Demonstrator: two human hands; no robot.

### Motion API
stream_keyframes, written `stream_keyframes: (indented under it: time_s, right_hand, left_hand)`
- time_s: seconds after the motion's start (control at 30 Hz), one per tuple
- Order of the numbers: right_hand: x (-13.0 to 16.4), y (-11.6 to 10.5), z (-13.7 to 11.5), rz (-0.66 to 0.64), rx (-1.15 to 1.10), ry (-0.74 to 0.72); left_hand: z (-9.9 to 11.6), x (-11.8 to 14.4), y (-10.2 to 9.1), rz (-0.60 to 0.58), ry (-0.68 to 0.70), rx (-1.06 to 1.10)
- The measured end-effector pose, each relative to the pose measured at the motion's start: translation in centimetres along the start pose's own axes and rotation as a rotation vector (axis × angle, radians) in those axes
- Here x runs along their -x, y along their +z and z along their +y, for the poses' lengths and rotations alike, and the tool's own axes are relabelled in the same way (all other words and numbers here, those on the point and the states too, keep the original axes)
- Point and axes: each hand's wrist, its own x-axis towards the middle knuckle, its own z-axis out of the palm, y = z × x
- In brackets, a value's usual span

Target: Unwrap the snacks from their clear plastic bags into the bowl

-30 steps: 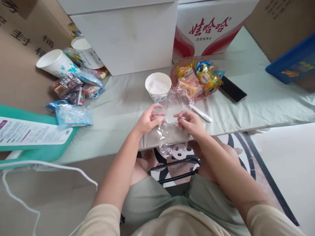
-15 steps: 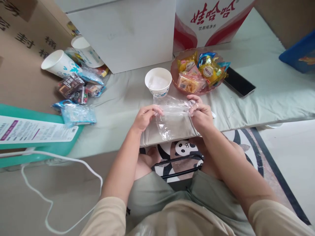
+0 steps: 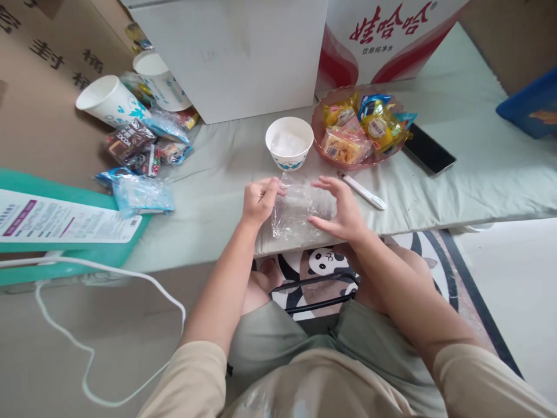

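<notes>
Between the left hand [image 3: 257,200] and right hand [image 3: 337,212] sits the clear plastic bag [image 3: 298,210], now scrunched down from half a second ago, left pinching its edge, right palm open against it, bowl [image 3: 289,142] just beyond.

Home floor – panda rug [image 3: 322,264], snack bowl [image 3: 319,125]

bowl [image 3: 289,142] left of snack dish [image 3: 324,116] — touching.

Clear, glossy, crinkled plastic wrapper [image 3: 300,212]; matt cloth mat [image 3: 217,174].
</notes>
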Motion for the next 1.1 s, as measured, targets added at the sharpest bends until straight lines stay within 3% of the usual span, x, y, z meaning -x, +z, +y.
stream_keyframes:
  time_s: [0.17,0.27,0.33,0.4,0.47,0.53,0.7,0.83,0.9,1.0,1.1]
  right_hand:
    - [1.4,1.7,-0.8,-0.104,0.248,-0.106]
    - [2.3,1.9,-1.4,-0.240,0.175,-0.216]
    - [2.6,1.5,-1.3,-0.259,0.067,-0.262]
    - [2.5,1.1,-0.7,-0.118,-0.011,-0.181]
    - [1.9,0.7,0.3,0.116,-0.090,0.006]
    - [1.1,0.5,1.2,0.231,-0.244,0.190]
    - [-0.3,0.5,1.0,-0.071,-0.595,0.523]
    - [-0.7,0.4,0.0,0.023,-0.742,0.704]
    - [-0.8,0.1,-0.1,-0.009,-0.780,0.751]
    - [-0.8,-0.4,-0.3,-0.117,-0.694,0.749]
    - [-0.7,-0.7,-0.6,-0.042,-0.719,0.728]
  left_hand:
    - [-0.2,-0.4,0.2,0.115,-0.208,0.169]
    - [-0.4,-0.7,0.1,0.121,-0.381,0.399]
    - [-0.3,-0.7,0.0,0.091,-0.426,0.503]
    - [0.0,-0.6,-0.2,0.033,-0.411,0.544]
    - [0.7,-0.3,-0.3,-0.039,-0.374,0.565]
    - [1.4,0.1,-0.4,-0.107,-0.353,0.610]
    - [2.6,0.6,-0.6,-0.238,-0.397,0.777]
    - [2.2,0.6,-0.1,-0.419,-0.574,0.590]
    - [1.9,0.5,0.2,-0.409,-0.606,0.470]
    - [1.9,0.4,0.2,-0.342,-0.583,0.487]
    - [2.0,0.4,-0.3,-0.373,-0.562,0.512]
